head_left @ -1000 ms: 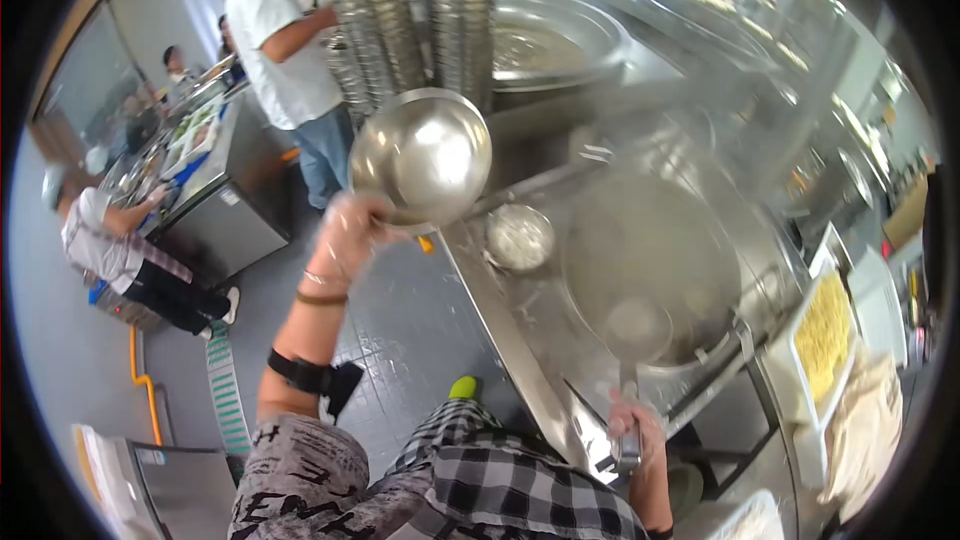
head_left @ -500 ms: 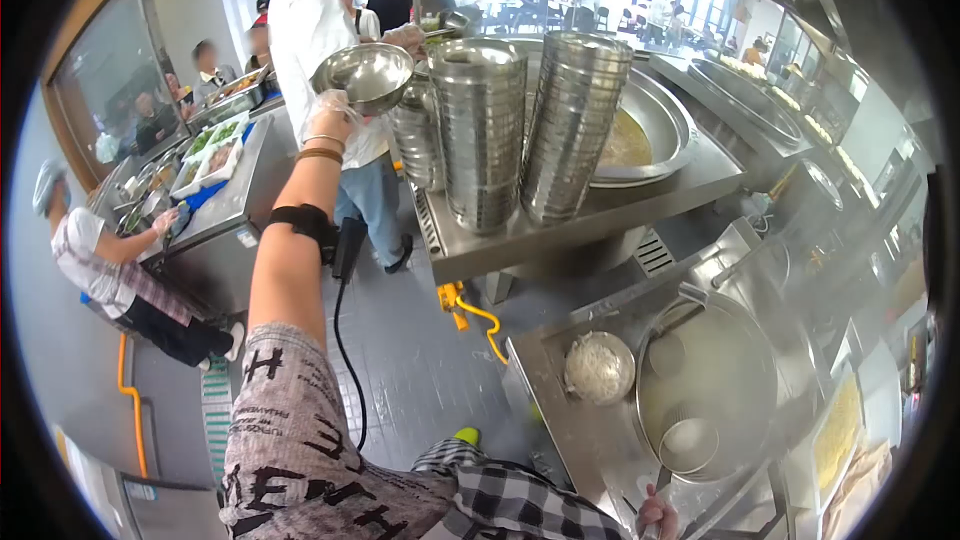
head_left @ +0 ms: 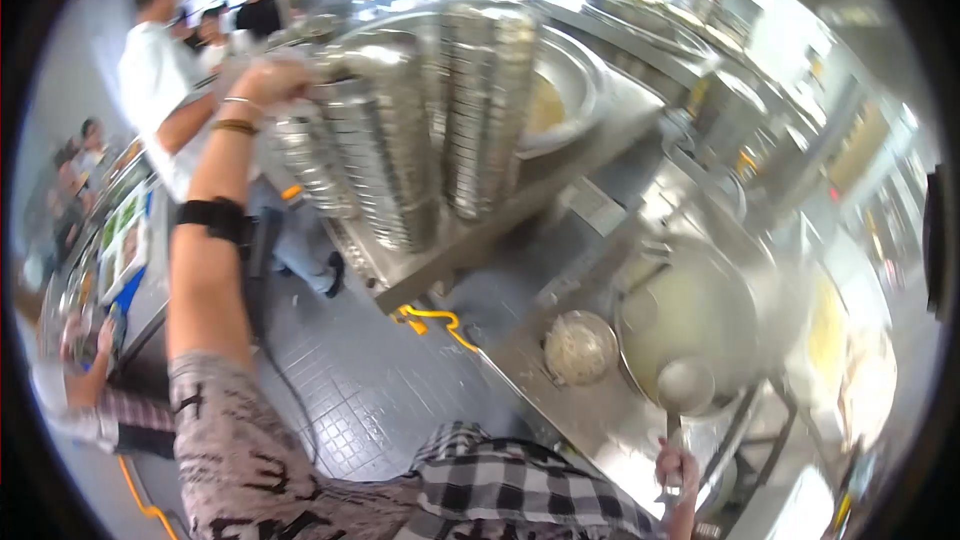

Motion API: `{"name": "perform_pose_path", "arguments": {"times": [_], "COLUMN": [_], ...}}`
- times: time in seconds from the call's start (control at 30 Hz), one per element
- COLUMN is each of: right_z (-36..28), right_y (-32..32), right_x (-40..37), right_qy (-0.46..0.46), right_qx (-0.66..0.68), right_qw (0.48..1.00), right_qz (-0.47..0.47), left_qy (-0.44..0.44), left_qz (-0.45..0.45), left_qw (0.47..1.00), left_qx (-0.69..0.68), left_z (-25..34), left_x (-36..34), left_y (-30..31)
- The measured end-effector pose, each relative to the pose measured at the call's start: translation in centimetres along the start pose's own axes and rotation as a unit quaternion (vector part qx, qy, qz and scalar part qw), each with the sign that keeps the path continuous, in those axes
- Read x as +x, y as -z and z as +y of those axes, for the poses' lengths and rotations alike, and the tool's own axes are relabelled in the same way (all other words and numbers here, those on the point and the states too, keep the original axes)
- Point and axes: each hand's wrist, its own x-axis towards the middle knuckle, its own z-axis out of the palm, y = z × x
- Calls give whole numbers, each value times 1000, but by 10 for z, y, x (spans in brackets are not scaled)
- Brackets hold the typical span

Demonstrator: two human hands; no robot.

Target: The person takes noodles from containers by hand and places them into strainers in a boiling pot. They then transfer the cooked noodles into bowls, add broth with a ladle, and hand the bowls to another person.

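My left hand reaches out at upper left, beside the tops of the tall stacks of metal bowls. Its fingers are smeared by motion, and whether they hold a bowl is hidden. Low on the right, my right hand is closed round the handle of a round strainer. The strainer's head sits inside the near rim of a large steaming pot of cloudy liquid. Left of the pot stands a bowl with pale contents.
The stacks stand on a steel counter with a wide metal pan behind. A co-worker in a white shirt stands beyond my left hand. Another person works at lower left. A yellow hose hangs below the counter.
The view has swung, shifting the scene left. My left hand is closer to the bowl stacks, and the metal bowl it held is no longer distinguishable. The strainer stays in the pot.
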Motion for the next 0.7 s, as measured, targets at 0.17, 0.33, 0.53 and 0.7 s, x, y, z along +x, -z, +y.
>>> {"name": "perform_pose_path", "arguments": {"times": [0.17,0.33,0.53,0.7], "right_z": [10,-6,-16,-26], "right_y": [-31,-23,3,24], "right_x": [-8,-7,-2,-2], "right_qy": [-55,-93,-121,-140], "right_qx": [77,204,216,117], "right_qw": [994,973,969,983], "right_qz": [57,54,7,-4], "left_qy": [-282,-356,-139,-92], "left_qz": [111,174,157,301], "left_qw": [928,850,947,943], "left_qx": [216,346,242,113], "left_z": [-44,-12,-10,44], "left_x": [44,5,-22,-47], "left_y": [19,29,9,6]}}
